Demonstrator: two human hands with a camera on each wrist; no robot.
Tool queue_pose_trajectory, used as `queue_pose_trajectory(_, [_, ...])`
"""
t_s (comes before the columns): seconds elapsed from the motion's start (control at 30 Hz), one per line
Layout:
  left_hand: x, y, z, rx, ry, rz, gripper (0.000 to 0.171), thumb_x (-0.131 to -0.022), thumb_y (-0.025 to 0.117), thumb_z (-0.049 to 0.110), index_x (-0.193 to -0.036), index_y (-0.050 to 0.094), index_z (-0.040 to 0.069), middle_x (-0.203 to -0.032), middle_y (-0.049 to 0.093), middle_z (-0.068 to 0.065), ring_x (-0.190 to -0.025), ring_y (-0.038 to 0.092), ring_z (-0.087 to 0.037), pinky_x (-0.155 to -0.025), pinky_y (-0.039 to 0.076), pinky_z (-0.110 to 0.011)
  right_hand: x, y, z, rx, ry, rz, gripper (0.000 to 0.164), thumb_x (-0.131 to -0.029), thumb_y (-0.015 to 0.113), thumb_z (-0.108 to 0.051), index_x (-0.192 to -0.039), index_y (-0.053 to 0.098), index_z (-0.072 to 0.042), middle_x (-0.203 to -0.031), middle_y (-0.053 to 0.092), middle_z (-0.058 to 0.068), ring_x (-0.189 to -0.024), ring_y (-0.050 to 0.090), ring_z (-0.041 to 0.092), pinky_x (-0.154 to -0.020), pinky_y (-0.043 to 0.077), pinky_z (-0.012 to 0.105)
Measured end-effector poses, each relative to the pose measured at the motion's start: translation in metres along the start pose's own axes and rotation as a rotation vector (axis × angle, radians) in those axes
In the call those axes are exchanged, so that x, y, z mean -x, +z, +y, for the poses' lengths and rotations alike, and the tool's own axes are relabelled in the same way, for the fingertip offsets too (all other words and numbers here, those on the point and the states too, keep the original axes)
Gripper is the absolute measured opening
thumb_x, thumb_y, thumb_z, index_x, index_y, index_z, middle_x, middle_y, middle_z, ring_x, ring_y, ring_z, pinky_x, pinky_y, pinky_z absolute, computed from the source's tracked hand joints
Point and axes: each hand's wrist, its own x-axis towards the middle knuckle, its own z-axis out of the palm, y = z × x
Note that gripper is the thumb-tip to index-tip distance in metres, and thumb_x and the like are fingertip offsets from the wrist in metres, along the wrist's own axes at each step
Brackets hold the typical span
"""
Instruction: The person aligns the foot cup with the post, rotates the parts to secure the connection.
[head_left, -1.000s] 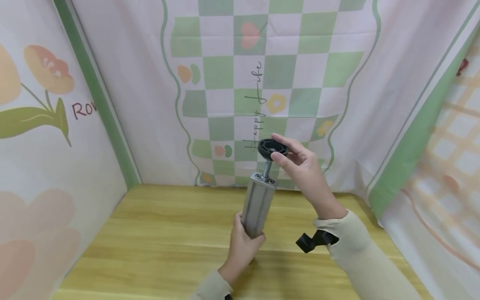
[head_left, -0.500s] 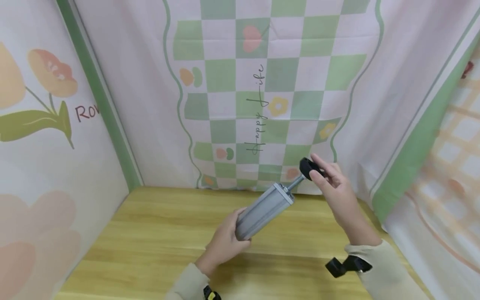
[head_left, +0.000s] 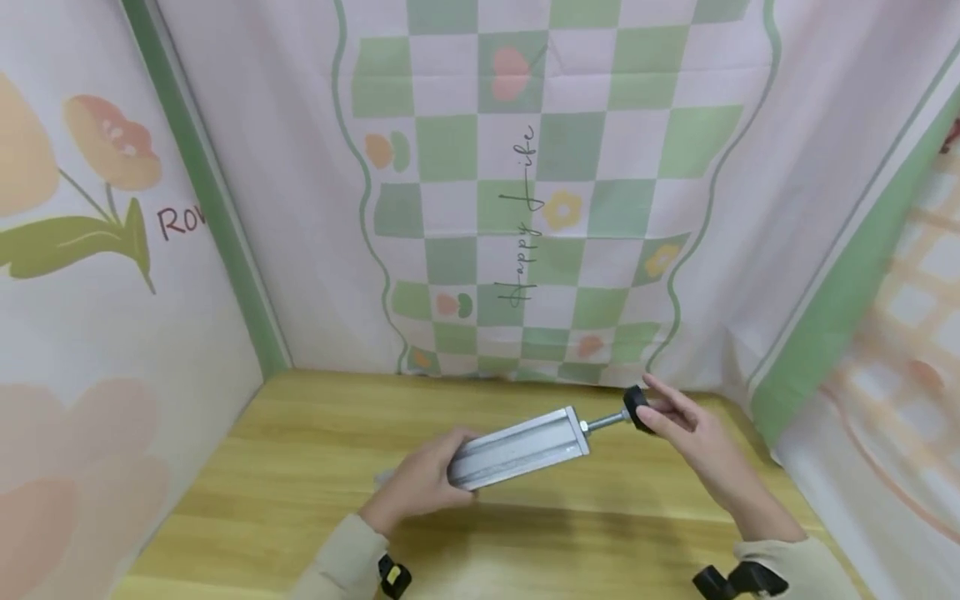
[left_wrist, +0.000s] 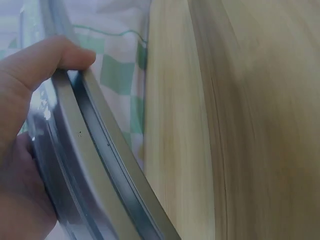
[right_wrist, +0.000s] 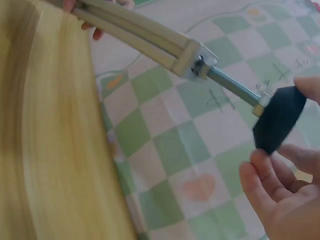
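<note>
A silver aluminium profile leg (head_left: 517, 450) lies at a slight slant above the table, its right end higher. My left hand (head_left: 422, 479) grips its left part; in the left wrist view the thumb crosses the grooved profile (left_wrist: 100, 135). From the end plate at the right, a threaded rod (head_left: 606, 422) with a nut runs out to a black levelling foot (head_left: 635, 410). My right hand (head_left: 697, 437) pinches the foot by its edge between thumb and fingers. The right wrist view shows the black foot (right_wrist: 280, 120) side-on, with a nut against it.
Below lies a wood-grain table (head_left: 300, 467). Behind it hangs a green-and-white checked curtain (head_left: 525, 208), with printed cloths on the left (head_left: 82, 333) and right (head_left: 900, 375). Black wrist mounts (head_left: 738, 581) sit on the sleeves.
Both hands have swung the profile leg from nearly upright to almost level, the foot end moving right and down. The left hand has shifted left, and both hands keep their hold.
</note>
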Motion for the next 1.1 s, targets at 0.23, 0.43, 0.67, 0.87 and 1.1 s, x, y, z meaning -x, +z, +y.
queue_pose_trajectory(0.23, [0.004,-0.004,-0.01,-0.135,0.015,-0.06,0.073,-0.068,0.088,0.021,-0.135,0.062,0.019,-0.122,0.052,0.004,-0.102,0.054,-0.011,-0.088,0.052,-0.027,0.011,0.003,0.039,-0.111,0.074,-0.171,0.059,-0.104,0.057,-0.025,-0.154,0.034,-0.002,-0.13,0.057,0.024,-0.104,0.065,0.013,-0.087,0.053,0.025])
queue_pose_trajectory(0.43, [0.009,-0.003,-0.017,-0.22,-0.018,-0.16,0.072,-0.069,0.088,0.028,-0.136,0.062,0.018,-0.12,0.054,0.009,-0.102,0.051,-0.008,-0.087,0.051,-0.026,0.021,0.007,0.064,-0.147,0.118,-0.355,0.061,-0.104,0.058,-0.02,-0.152,0.031,0.007,-0.128,0.055,0.023,-0.108,0.063,0.027,-0.089,0.055,0.035])
queue_pose_trajectory(0.67, [0.014,0.002,-0.021,-0.21,-0.046,-0.247,0.073,-0.069,0.088,0.024,-0.137,0.062,0.021,-0.121,0.056,0.01,-0.106,0.052,-0.008,-0.093,0.049,-0.028,0.027,0.02,0.089,-0.241,0.125,-0.446,0.061,-0.103,0.057,-0.016,-0.149,0.029,0.013,-0.126,0.051,0.025,-0.109,0.061,0.031,-0.09,0.056,0.042])
queue_pose_trajectory(0.87, [0.014,0.009,-0.026,-0.222,-0.062,-0.29,0.076,-0.068,0.09,0.025,-0.138,0.062,0.021,-0.122,0.056,0.011,-0.11,0.05,-0.008,-0.097,0.048,-0.029,0.031,0.03,0.103,-0.259,0.168,-0.485,0.063,-0.104,0.055,-0.019,-0.148,0.026,0.015,-0.127,0.049,0.027,-0.106,0.062,0.034,-0.09,0.056,0.045])
queue_pose_trajectory(1.1, [0.015,0.018,-0.033,-0.251,-0.048,-0.311,0.078,-0.065,0.092,0.029,-0.138,0.062,0.022,-0.12,0.059,0.009,-0.107,0.052,-0.008,-0.096,0.048,-0.03,0.035,0.039,0.114,-0.244,0.238,-0.497,0.067,-0.103,0.058,-0.023,-0.146,0.025,0.018,-0.124,0.056,0.022,-0.103,0.062,0.032,-0.086,0.057,0.042])
